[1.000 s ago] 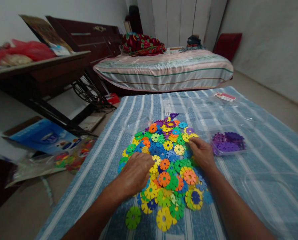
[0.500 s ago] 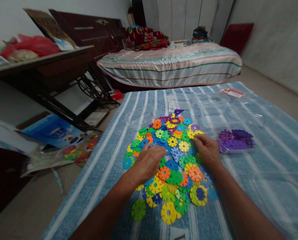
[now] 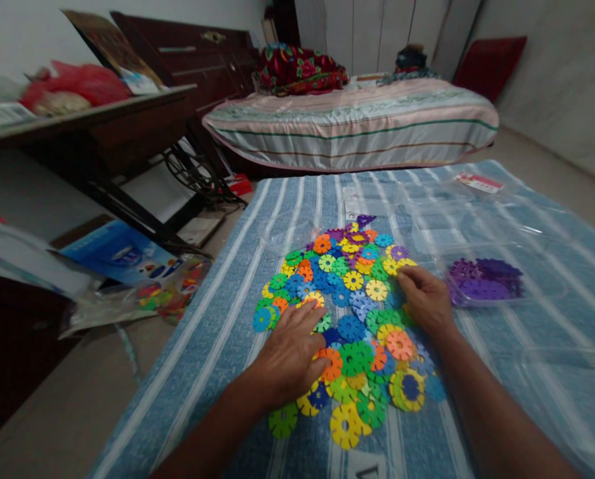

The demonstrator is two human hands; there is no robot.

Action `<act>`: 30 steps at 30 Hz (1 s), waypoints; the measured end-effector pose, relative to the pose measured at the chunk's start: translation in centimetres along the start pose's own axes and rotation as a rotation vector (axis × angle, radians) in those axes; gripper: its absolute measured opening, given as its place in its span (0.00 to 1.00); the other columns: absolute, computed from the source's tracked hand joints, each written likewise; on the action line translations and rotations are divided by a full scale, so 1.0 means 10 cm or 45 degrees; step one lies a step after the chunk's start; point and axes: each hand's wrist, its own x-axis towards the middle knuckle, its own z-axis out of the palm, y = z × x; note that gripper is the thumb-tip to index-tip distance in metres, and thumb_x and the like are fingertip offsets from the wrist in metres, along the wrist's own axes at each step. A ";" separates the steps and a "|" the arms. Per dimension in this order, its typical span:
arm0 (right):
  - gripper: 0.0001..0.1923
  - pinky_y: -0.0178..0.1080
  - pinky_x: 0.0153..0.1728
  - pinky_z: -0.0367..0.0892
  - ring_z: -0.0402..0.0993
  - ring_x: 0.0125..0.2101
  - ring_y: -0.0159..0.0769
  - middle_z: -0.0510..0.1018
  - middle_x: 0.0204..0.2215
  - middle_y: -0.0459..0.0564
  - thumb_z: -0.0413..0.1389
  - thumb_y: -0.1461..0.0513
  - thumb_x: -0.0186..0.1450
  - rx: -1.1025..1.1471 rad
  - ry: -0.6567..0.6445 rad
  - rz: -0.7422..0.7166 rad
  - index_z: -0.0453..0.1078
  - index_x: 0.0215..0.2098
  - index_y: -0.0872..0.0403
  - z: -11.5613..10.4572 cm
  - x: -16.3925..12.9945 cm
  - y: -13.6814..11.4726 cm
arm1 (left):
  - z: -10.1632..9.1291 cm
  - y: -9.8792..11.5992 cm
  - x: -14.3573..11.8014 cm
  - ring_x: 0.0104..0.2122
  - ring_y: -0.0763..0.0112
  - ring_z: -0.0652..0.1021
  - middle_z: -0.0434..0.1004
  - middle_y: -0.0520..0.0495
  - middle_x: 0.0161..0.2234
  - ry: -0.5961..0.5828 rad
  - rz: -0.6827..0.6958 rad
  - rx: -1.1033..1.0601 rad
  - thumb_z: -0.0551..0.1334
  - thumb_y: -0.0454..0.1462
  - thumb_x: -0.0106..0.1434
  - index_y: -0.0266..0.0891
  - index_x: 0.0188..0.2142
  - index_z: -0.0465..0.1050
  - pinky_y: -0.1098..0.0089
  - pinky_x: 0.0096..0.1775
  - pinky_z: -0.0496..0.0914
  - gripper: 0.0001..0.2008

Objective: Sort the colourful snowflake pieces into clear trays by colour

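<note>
A heap of colourful notched plastic discs (image 3: 353, 279) lies on the striped cloth, in yellow, green, blue, orange and purple. My left hand (image 3: 292, 349) rests over the heap's left side, fingers spread and holding nothing, close to an orange disc (image 3: 333, 364). At the right edge of the heap, my right hand (image 3: 426, 301) is closed, thumb and fingers together beside a yellow disc (image 3: 405, 264). Whatever its fingers hold, if anything, is hidden. Just right of that hand, purple discs (image 3: 482, 289) sit in a clear plastic box (image 3: 492, 305).
Clear plastic lids or trays (image 3: 552, 352) lie on the right of the striped cloth (image 3: 217, 332). A red-and-white card (image 3: 481, 183) lies near the far edge. Beyond stands a bed (image 3: 347, 133); to the left are a sewing-machine table (image 3: 128, 113) and a blue box (image 3: 122, 253).
My left hand has moved nearer to me and its fingers have spread. My right hand stays at the same yellow disc. The view has shifted slightly.
</note>
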 end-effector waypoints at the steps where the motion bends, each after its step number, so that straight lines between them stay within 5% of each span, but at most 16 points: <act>1: 0.16 0.43 0.40 0.70 0.76 0.34 0.42 0.80 0.31 0.49 0.55 0.51 0.60 0.002 0.001 0.006 0.77 0.35 0.53 0.00 0.00 0.00 | -0.01 -0.01 -0.02 0.64 0.48 0.59 0.64 0.41 0.62 -0.004 -0.023 0.021 0.63 0.39 0.60 0.40 0.32 0.78 0.42 0.61 0.54 0.06; 6: 0.16 0.44 0.41 0.69 0.76 0.34 0.43 0.81 0.32 0.50 0.56 0.51 0.59 0.001 0.000 0.029 0.77 0.35 0.54 -0.01 0.01 0.00 | -0.04 0.01 -0.07 0.65 0.49 0.56 0.61 0.40 0.63 -0.012 -0.047 0.050 0.65 0.37 0.58 0.39 0.35 0.77 0.45 0.63 0.53 0.05; 10: 0.16 0.44 0.41 0.69 0.76 0.34 0.42 0.81 0.32 0.50 0.55 0.51 0.60 -0.013 -0.001 0.012 0.77 0.35 0.54 -0.01 0.01 0.00 | 0.03 0.13 -0.11 0.65 0.48 0.56 0.58 0.39 0.65 0.041 0.103 -0.018 0.67 0.42 0.56 0.43 0.53 0.70 0.44 0.61 0.55 0.24; 13: 0.16 0.44 0.42 0.69 0.76 0.34 0.42 0.80 0.32 0.49 0.55 0.51 0.60 -0.019 0.000 0.009 0.77 0.35 0.53 -0.01 0.01 0.01 | 0.12 0.16 -0.09 0.65 0.47 0.55 0.55 0.38 0.66 0.025 0.182 -0.026 0.68 0.45 0.55 0.45 0.56 0.67 0.44 0.61 0.56 0.30; 23: 0.16 0.43 0.41 0.69 0.75 0.33 0.41 0.80 0.31 0.50 0.55 0.50 0.60 -0.021 -0.008 0.019 0.76 0.35 0.54 -0.02 0.01 0.00 | 0.14 -0.24 0.16 0.60 0.50 0.65 0.68 0.34 0.57 0.430 -0.070 0.194 0.57 0.38 0.63 0.34 0.46 0.72 0.49 0.60 0.61 0.13; 30: 0.17 0.43 0.40 0.69 0.75 0.33 0.41 0.80 0.31 0.50 0.55 0.50 0.60 -0.045 -0.018 0.015 0.76 0.35 0.54 -0.02 0.02 -0.01 | 0.03 -0.25 0.15 0.59 0.48 0.66 0.67 0.34 0.58 0.347 -0.415 0.203 0.58 0.43 0.64 0.34 0.51 0.71 0.48 0.58 0.63 0.19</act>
